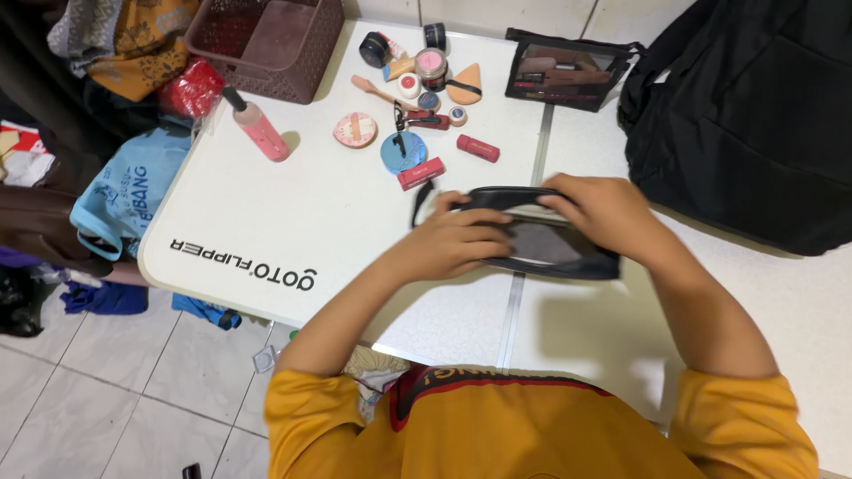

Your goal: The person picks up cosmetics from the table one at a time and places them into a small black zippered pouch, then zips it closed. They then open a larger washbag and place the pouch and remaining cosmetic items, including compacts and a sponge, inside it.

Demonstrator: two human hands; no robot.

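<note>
My left hand (pixel 454 241) and my right hand (pixel 602 211) both grip a black zip pouch (pixel 541 244) on the white folding table (pixel 293 204). The left hand holds its near left edge, the right hand its far right edge. The pouch's mouth faces up between them, and its inside looks dark. Just beyond the pouch lie a round blue compact (pixel 404 152), a red lipstick tube (pixel 420 173) and a second red tube (pixel 477 147).
Several cosmetics (pixel 424 75) cluster at the table's far side with a pink bottle (pixel 258 128) and a clear-fronted black case (pixel 566 73). A maroon basket (pixel 269 43) sits far left. A black backpack (pixel 754 115) lies at right. Clothes and bags pile up on the left floor.
</note>
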